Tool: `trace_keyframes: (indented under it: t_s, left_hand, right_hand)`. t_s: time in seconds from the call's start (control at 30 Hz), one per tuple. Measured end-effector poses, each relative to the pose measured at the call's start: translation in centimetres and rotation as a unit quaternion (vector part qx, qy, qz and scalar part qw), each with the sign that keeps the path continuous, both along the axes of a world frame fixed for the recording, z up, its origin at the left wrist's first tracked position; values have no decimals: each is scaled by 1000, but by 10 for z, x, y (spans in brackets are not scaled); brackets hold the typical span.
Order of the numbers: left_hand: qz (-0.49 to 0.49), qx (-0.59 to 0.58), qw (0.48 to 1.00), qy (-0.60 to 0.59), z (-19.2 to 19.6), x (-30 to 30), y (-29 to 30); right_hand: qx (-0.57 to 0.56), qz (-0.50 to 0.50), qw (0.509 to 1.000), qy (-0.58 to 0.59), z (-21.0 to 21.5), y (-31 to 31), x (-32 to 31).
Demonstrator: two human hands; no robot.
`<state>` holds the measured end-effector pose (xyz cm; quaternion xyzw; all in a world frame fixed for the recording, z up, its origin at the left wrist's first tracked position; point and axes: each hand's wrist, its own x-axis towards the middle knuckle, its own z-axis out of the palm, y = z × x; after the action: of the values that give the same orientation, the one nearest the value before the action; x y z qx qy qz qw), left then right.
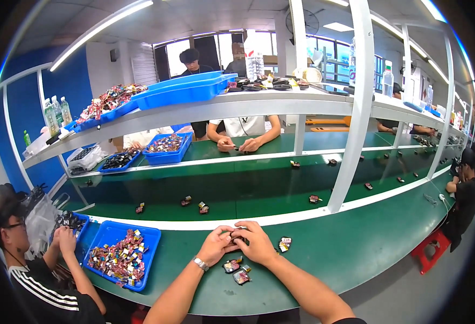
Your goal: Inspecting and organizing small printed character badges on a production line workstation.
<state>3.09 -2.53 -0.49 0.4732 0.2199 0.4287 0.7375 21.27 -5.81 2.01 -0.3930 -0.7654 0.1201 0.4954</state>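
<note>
- A white rail [291, 217] bounded the far side of your table [351, 254], which stretched rightward past a loose module [285, 244].
- At your left, a blue tray [109, 233] held heaped small parts [119, 259].
- Your left hand [214, 247] and right hand [252, 242] met in a narrow grip on a small piece [234, 238], partly hidden, between tray and module.

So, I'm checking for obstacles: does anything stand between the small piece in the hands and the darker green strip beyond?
Yes, a white rail runs between the small piece in the hands and the strip; a white post stands off to the right.
</note>
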Motion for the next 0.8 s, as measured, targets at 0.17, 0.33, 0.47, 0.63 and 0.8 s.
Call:
trace_keyframes:
  t_s: [0.17, 0.33, 0.47, 0.63, 0.8]
  left_hand:
    - [3, -5, 1000, 12, 4, 3, -2]
    - [14, -9, 999, 27, 9, 5, -3]
    - [15, -10, 1000, 24, 2, 3, 1]
    - [18, -22, 999, 21, 0, 2, 1]
    - [24, -17, 999, 23, 1, 1, -1]
  right_hand:
    - [48, -13, 999, -20, 0, 2, 1]
    - [85, -38, 995, -38, 1, 2, -1]
    - [98, -42, 992, -64, 4, -3, -3]
    - [112, -55, 987, -104, 3, -3, -4]
    - [158, -62, 977, -133, 3, -1, -6]
